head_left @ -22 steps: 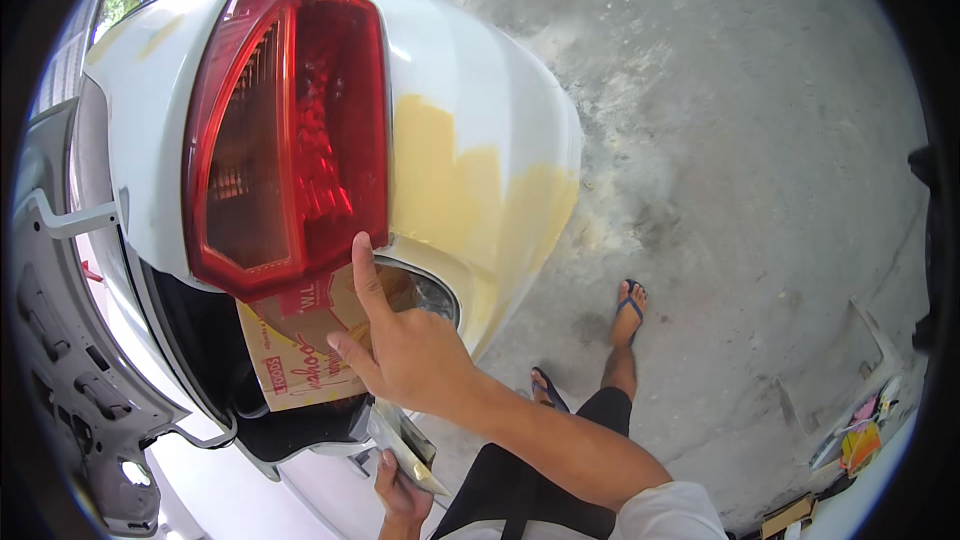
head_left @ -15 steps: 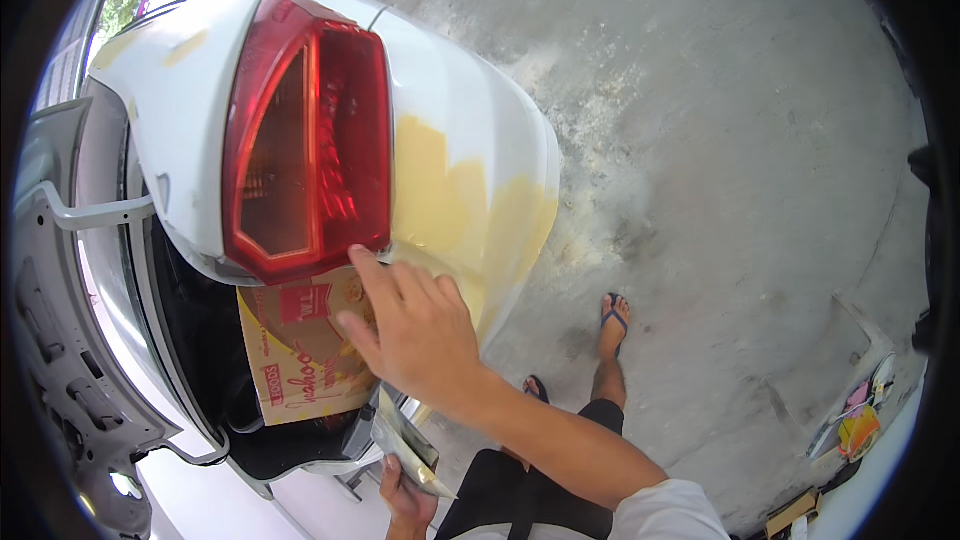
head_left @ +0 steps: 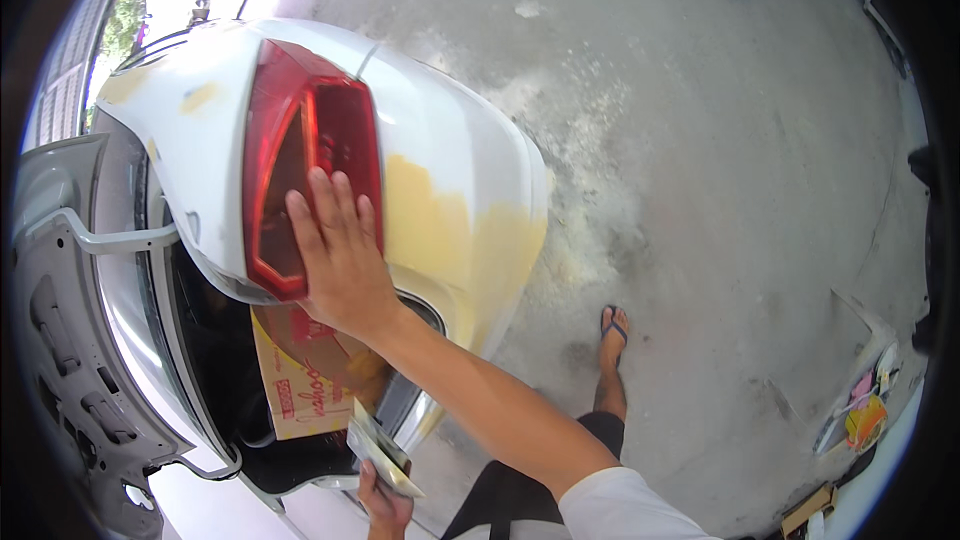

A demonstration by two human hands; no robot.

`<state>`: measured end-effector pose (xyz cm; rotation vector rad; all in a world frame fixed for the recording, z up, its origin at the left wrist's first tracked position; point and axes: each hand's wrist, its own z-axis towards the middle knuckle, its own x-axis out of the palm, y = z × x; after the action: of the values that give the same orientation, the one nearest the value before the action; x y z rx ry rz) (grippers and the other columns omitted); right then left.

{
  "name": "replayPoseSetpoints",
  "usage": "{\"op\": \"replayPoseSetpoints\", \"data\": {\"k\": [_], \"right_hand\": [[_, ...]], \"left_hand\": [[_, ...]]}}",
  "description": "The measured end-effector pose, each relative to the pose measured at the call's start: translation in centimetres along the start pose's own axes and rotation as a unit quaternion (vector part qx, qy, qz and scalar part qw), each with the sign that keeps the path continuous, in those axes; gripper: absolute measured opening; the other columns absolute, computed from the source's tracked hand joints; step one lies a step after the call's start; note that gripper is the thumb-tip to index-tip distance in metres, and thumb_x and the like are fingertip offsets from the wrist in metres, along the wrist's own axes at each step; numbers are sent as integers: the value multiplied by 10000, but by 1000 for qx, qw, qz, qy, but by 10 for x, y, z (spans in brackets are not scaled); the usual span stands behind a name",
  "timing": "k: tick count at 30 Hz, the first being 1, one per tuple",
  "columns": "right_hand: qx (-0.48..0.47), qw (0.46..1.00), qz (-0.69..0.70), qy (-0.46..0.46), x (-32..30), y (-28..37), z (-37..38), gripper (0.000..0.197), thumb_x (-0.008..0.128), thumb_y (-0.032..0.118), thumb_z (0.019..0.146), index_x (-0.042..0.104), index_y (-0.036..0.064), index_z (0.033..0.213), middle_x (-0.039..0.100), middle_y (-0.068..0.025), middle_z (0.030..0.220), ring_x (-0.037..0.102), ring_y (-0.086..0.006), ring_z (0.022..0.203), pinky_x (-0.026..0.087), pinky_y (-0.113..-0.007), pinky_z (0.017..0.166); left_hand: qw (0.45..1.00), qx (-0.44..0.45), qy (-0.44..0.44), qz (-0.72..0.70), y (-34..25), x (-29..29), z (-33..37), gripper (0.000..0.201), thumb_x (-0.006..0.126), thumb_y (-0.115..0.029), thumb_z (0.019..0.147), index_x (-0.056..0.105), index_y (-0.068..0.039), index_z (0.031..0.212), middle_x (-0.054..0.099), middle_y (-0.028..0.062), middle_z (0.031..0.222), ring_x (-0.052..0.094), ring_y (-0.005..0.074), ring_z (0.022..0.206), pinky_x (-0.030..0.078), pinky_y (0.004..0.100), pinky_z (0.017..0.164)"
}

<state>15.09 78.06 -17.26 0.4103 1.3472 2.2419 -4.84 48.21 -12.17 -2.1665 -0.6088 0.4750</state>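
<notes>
My right hand (head_left: pixel 345 260) lies with its fingers stretched out across the lower part of a red tail light (head_left: pixel 350 125) at the car's rear corner. Nothing is held in it. Beside the light, the white body panel (head_left: pixel 465 150) carries pale yellow filler patches (head_left: pixel 430 225). Low in the picture, my left hand (head_left: pixel 385 505) grips a flat, thin plate (head_left: pixel 383 455) with a pale yellowish face and a dark smear; its exact kind cannot be made out. A brown cardboard box (head_left: pixel 300 380) stands in the open trunk below the light, partly hidden by my right hand and forearm.
The raised trunk lid (head_left: pixel 75 340) with its hinge arm (head_left: pixel 125 237) fills the left side. Grey concrete floor (head_left: pixel 720 140) spreads to the right. Colourful small items (head_left: pixel 865 420) and an open carton (head_left: pixel 808 512) lie at the lower right. My sandalled foot (head_left: pixel 614 325) stands near the bumper.
My right hand has moved from the tail light's lower corner up and left onto its lens, fingers now laid flat. The left hand still holds the plate. The whole view has shifted slightly.
</notes>
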Motion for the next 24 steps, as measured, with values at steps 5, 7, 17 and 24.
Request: {"op": "replayPoseSetpoints", "data": {"k": [5, 7, 17, 24], "right_hand": [[59, 995, -15, 84, -32, -6, -35, 892, 806, 240, 800, 384, 112, 1575, 353, -223, 1617, 409, -464, 1430, 351, -598, 1158], [87, 990, 1, 115, -61, -27, -63, 717, 806, 244, 809, 537, 105, 1459, 517, -195, 1485, 511, -407, 1328, 408, -542, 1089], [74, 980, -111, 145, -82, -77, -72, 706, 834, 326, 803, 573, 96, 1417, 524, -149, 1396, 506, -374, 1249, 411, -496, 998], [91, 977, -103, 163, -51, -91, -51, 805, 875, 353, 755, 560, 143, 1466, 480, -120, 1508, 451, -378, 1365, 354, -525, 1121]], "left_hand": [[1000, 18, 15, 3, 4, 15, -7, 368, 618, -440, 1006, 670, -155, 1234, 741, 15, 1085, 688, 210, 1017, 476, 433, 987], [999, 26, 10, -17, 10, 16, -12, 379, 614, -443, 1010, 667, -137, 1226, 738, 32, 1076, 693, 221, 1003, 493, 431, 972], [1000, -8, 18, -20, 53, -3, -31, 373, 652, -418, 997, 649, -127, 1229, 734, 71, 1083, 708, 245, 1012, 545, 467, 948], [1000, -3, 7, -29, 52, -19, -36, 416, 648, -432, 994, 625, -107, 1252, 713, 82, 1118, 694, 247, 1038, 550, 467, 950]]}}
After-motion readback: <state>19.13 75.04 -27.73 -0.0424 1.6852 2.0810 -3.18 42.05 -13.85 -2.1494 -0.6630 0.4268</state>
